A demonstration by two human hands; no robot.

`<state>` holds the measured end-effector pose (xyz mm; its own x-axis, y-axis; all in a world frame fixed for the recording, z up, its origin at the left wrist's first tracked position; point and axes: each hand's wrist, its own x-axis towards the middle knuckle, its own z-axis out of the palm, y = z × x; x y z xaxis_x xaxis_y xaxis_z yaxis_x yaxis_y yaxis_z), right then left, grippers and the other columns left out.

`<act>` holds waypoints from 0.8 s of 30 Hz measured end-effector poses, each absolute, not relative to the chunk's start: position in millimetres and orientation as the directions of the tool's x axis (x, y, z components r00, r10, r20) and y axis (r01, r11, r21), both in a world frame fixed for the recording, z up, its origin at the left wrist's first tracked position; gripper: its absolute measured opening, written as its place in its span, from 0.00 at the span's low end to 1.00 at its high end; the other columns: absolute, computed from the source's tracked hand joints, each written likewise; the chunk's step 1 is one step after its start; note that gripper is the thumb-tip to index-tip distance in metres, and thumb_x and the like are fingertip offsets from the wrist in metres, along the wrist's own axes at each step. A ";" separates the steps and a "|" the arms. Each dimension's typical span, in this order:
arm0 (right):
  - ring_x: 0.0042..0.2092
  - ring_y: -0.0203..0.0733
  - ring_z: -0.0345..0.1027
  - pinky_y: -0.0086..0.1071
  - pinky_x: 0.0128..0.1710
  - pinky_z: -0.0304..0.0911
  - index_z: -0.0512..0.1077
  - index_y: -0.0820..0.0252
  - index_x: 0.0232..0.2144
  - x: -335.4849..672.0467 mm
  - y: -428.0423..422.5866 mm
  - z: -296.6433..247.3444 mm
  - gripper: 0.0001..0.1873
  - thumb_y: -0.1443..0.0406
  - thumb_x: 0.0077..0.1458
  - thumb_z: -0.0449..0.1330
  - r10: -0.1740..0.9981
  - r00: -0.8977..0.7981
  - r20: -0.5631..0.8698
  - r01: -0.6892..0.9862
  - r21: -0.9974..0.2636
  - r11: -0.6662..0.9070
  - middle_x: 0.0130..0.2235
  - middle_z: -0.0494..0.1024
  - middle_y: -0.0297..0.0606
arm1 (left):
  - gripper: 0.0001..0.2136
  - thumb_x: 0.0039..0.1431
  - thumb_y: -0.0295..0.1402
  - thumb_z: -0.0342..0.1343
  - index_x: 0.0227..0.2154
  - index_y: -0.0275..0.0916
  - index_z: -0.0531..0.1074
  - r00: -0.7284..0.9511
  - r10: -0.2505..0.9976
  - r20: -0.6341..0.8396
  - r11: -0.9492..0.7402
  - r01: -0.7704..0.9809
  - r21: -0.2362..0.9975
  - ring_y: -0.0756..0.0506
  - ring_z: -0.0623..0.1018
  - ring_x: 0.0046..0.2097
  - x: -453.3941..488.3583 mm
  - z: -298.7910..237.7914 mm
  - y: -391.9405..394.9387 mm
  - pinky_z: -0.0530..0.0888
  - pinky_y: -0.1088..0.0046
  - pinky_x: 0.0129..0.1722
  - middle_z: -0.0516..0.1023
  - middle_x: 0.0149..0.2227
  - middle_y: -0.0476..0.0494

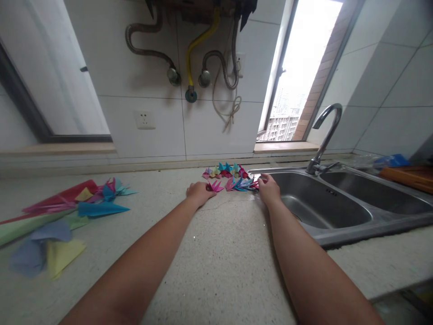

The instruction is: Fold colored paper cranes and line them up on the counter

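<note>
Near the wall, folded paper cranes lie on the countertop in two rows. The front row of cranes (239, 184) mixes pink, blue and pale paper; the back row (225, 170) shows yellow, teal and red ones. My left hand (200, 194) has its fingers curled at the left end of the front row, closed on a pink paper crane (215, 186). At the row's other end, beside the sink, my right hand (269, 187) rests with its fingers apart, touching or close to a red-pink crane (256, 182). Its fingertips are partly hidden.
On the left of the countertop (216, 262) lies a loose pile of colored folded paper (103, 208). A double steel sink (338, 231) with a faucet (326, 135) stands at the right, an orange-brown board (409, 177) beyond. Hoses and a yellow pipe (191, 58) hang above.
</note>
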<state>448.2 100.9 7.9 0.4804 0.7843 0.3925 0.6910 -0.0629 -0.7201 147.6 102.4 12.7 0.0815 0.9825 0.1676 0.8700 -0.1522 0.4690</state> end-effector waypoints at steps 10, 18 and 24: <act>0.45 0.47 0.75 0.35 0.44 0.64 0.77 0.56 0.43 449.1 107.1 1.9 0.13 0.62 0.57 0.58 0.800 0.481 0.358 0.752 -0.638 -0.165 0.41 0.82 0.43 | 0.22 0.46 0.58 0.59 0.43 0.57 0.79 0.073 0.985 0.154 -0.129 0.908 0.399 0.34 0.73 0.51 160.9 13.0 111.7 0.67 0.61 0.47 0.81 0.47 0.46; 0.43 0.48 0.75 0.35 0.44 0.65 0.78 0.59 0.39 449.0 105.1 1.2 0.12 0.63 0.55 0.58 0.787 0.490 0.375 0.770 -0.609 -0.189 0.39 0.81 0.46 | 0.23 0.44 0.56 0.62 0.44 0.57 0.79 0.126 0.987 0.104 -0.159 0.887 0.434 0.33 0.74 0.50 153.1 18.4 116.0 0.68 0.61 0.46 0.81 0.46 0.46; 0.43 0.48 0.75 0.36 0.43 0.65 0.78 0.59 0.38 449.7 106.6 -0.7 0.11 0.64 0.55 0.58 0.795 0.474 0.379 0.780 -0.599 -0.180 0.38 0.81 0.46 | 0.22 0.43 0.52 0.64 0.42 0.52 0.80 0.189 0.979 0.075 -0.203 0.895 0.396 0.30 0.73 0.51 154.0 29.9 120.2 0.67 0.59 0.48 0.80 0.47 0.42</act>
